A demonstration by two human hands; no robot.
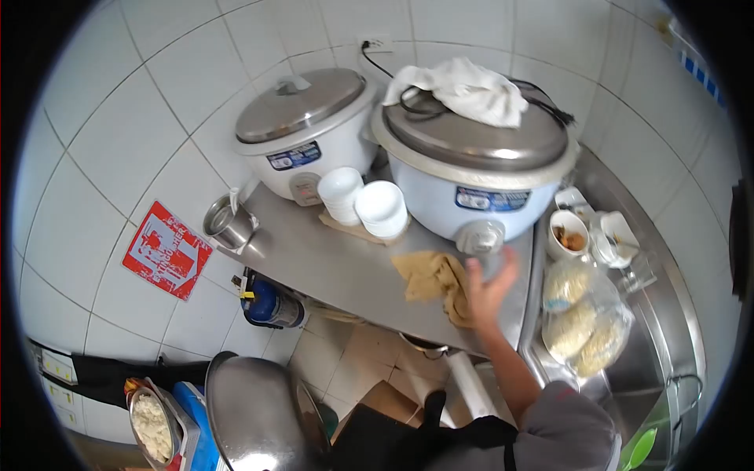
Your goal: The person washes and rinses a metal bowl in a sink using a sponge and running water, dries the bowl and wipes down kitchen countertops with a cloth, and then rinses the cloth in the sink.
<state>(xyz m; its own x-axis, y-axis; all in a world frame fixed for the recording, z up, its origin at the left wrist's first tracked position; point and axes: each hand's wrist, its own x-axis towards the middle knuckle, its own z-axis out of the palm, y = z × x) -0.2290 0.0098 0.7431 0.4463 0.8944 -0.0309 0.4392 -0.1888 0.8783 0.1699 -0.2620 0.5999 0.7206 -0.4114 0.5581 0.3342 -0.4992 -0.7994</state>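
My right hand (492, 292) reaches in from the lower right, just in front of the control panel (480, 235) of the nearer large rice cooker (428, 192). Its thumb and fingers are spread apart. A pale, blurred shape shows between them, and I cannot make out what it is. Beside the wrist, a crumpled tan cloth (430, 279) lies on the steel counter (338, 259). To its left stand two stacks of small white bowls (381, 209) on a flat brown piece. My left hand is outside the view.
A second rice cooker (306, 125) stands at the back left. A white cloth (463, 88) and a black cord rest on the nearer lid. Right of the counter is a steel sink (667, 314) with bagged noodles (572, 326) and a cup (567, 234). A metal pot (228, 223) sits left.
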